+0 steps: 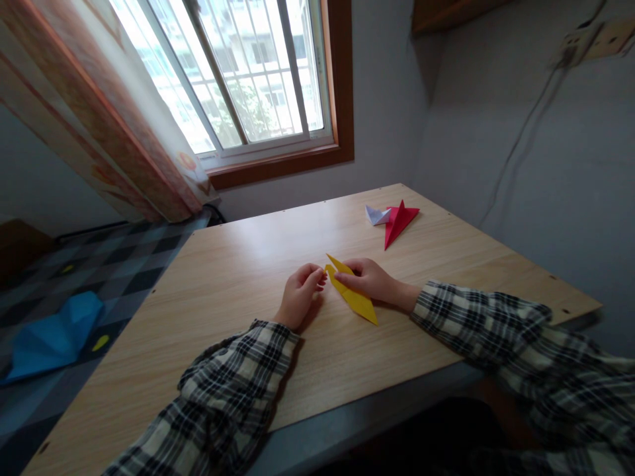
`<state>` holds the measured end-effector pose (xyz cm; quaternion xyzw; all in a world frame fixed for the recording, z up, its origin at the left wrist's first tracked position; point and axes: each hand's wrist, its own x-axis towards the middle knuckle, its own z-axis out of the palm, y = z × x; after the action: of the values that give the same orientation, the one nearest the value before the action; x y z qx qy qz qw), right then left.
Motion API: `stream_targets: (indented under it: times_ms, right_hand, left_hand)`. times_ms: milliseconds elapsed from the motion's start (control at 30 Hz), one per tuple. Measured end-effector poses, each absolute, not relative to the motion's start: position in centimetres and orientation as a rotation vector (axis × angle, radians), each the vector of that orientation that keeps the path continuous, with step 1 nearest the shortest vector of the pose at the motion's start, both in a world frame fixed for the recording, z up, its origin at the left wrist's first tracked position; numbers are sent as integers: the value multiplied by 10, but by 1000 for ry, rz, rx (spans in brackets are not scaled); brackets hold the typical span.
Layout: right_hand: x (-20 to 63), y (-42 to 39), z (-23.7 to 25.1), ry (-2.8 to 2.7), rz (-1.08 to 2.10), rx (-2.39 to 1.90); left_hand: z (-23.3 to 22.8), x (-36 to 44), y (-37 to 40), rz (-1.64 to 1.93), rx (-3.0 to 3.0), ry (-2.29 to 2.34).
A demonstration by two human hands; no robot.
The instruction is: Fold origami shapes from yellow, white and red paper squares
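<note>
A folded yellow paper [354, 297], long and pointed, lies on the wooden table [228, 277] in the middle. My right hand [372, 277] rests on top of it, pressing its upper half down. My left hand [300, 294] pinches the paper's left corner between thumb and fingers. Both forearms wear a black-and-white plaid shirt.
A red folded paper [399, 221] and a small white folded paper [377, 215] lie at the table's far right. A blue folded sheet [54, 337] lies on the checked surface to the left. A window and curtain stand behind; a grey wall runs along the right.
</note>
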<state>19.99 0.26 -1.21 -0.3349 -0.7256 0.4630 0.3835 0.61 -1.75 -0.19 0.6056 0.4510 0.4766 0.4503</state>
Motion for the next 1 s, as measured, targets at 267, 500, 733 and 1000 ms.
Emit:
stream_targets:
  times_ms: [267, 500, 733, 1000]
  right_hand:
    - [201, 3, -13, -1852, 1185, -843]
    - [201, 2, -12, -1833, 1170, -869]
    - [200, 2, -8, -1667, 1254, -815]
    - [199, 1, -7, -1697, 1264, -753]
  left_hand:
    - [0, 7, -17, 1167, 1618, 1135]
    - [-1, 8, -18, 1164, 1573, 1149]
    - [2, 9, -20, 1010, 1770, 1128]
    - [1, 12, -23, 979, 1990, 1123]
